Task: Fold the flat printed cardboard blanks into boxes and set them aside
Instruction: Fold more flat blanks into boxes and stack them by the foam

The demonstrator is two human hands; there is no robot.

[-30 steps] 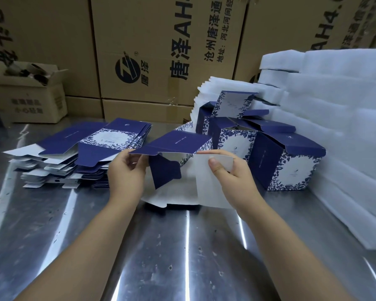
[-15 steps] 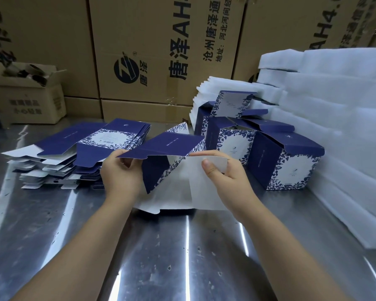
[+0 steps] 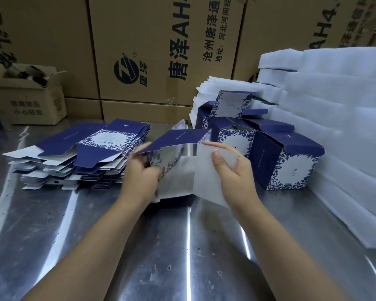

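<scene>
Above the steel table (image 3: 182,246), our left hand (image 3: 139,177) and right hand (image 3: 232,177) pinch panels of 1 half-opened cardboard blank (image 3: 178,140): light, stiff card, we judge, best gripped beside its creases.

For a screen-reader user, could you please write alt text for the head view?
The left hand and right hand hold a half-folded blue cardboard blank over a steel table. Flat blanks are stacked at left; folded boxes stand at right by white foam sheets.
</scene>
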